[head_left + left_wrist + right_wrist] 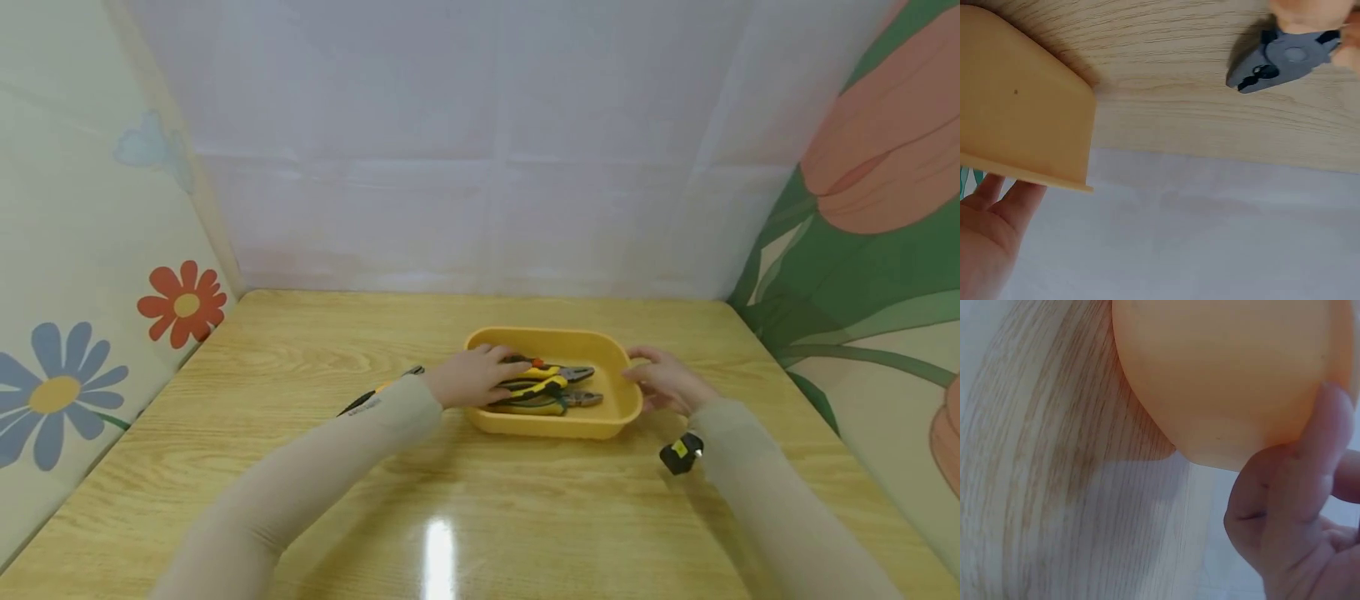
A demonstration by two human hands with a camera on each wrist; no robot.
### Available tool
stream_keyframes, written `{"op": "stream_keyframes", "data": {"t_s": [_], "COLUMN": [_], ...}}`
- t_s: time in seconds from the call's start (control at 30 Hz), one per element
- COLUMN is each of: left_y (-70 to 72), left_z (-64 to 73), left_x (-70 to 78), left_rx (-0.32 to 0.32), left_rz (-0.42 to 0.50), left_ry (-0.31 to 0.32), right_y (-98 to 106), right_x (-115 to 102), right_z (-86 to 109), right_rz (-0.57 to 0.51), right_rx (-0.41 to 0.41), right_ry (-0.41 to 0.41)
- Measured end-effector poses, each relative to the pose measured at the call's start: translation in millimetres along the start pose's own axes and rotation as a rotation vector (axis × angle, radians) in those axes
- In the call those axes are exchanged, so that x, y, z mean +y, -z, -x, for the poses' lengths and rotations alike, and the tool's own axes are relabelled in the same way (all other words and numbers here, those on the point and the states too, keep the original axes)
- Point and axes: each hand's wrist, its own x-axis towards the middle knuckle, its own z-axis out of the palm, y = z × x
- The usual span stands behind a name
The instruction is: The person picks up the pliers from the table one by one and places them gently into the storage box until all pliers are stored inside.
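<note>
My left hand (472,377) reaches over the left rim of a yellow plastic basin (543,429), its fingers on several pliers (555,385) with yellow and black handles. Whether it grips one of them I cannot tell. In the left wrist view its fingers (1022,203) pass behind the basin rim. My right hand (663,379) holds the basin's right end at the rim. Close up in the right wrist view, one digit of this hand (1297,512) lies along the orange-looking outer wall (1229,375).
Left of the basin, partly behind my left forearm, another pair of pliers (382,387) lies on the wooden table (352,333). A small black box with a yellow mark (681,452) is beside my right cuff. A white cloth (450,167) hangs behind the table.
</note>
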Motion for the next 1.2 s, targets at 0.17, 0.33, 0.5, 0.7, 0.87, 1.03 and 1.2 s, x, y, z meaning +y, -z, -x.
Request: {"op": "stream_keyframes", "data": {"t_s": [0.17,0.33,0.5,0.7,0.87,1.03,1.2], "left_y": [10.7,12.7,10.0,7.4,-1.1,-6.4,-12.4], "left_z": [19.0,37.8,55.0,75.1,89.3,100.8,110.6], "left_x": [1.7,1.2,-0.3,0.0,-0.4,1.6,2.5], "left_rx": [0.055,0.143,0.209,0.261,0.315,0.331,0.36], "left_rz": [0.074,0.132,0.129,0.1,0.03,0.027,0.025], "left_ry": [0.016,0.045,0.079,0.123,0.118,0.136,0.168], "right_y": [0.9,0.4,1.1,0.3,-0.1,-0.5,-0.7], "right_x": [0.6,0.2,0.3,-0.3,-1.1,-1.3,-1.5], "right_z": [1.0,2.3,2.5,1.2,0.8,1.3,1.9], "right_rz": [0.012,0.021,0.028,0.024,0.021,0.019,0.011], "right_rx": [0.001,0.001,-0.003,0.006,0.003,-0.005,-0.009], "right_ry": [0.003,-0.001,-0.003,-0.003,-0.003,0.004,0.004]}}
